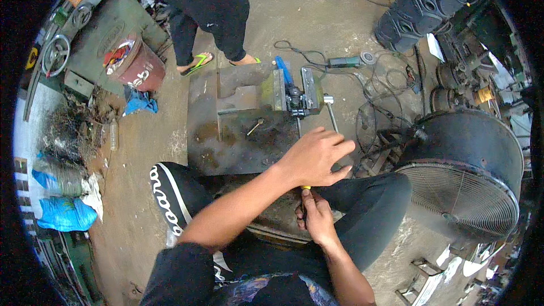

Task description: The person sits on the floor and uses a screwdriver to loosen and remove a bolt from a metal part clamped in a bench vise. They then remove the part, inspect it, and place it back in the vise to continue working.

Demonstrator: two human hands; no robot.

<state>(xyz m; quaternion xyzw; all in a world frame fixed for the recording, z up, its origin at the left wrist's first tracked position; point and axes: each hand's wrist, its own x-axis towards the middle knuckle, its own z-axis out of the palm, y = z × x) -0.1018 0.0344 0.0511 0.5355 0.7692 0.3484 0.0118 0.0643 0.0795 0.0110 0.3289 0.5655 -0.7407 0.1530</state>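
Observation:
My left hand (320, 157) reaches over the vise's near side, palm down, thumb and forefinger apart, with nothing visible in it. Just below it, my right hand (318, 215) is closed around the dark handle of a screwdriver-like tool (306, 188) with a yellow end. Past the yellow part, the tool is hidden behind my left hand. A thin rod shows between that hand and the vise. The bench vise (274, 92) clamps a dark metal part (294, 101) with a blue piece (283, 69) standing behind it. The vise's handle bar (332, 118) slants down beside my left hand.
A small bolt-like piece (256, 127) lies on the metal plate (221, 156). Beyond the plate stands a person (209, 5) in sandals. An angle grinder (351, 61) and tangled cables lie behind the vise. A large drum fan (459, 187) stands right; a red bucket (148, 71) stands left.

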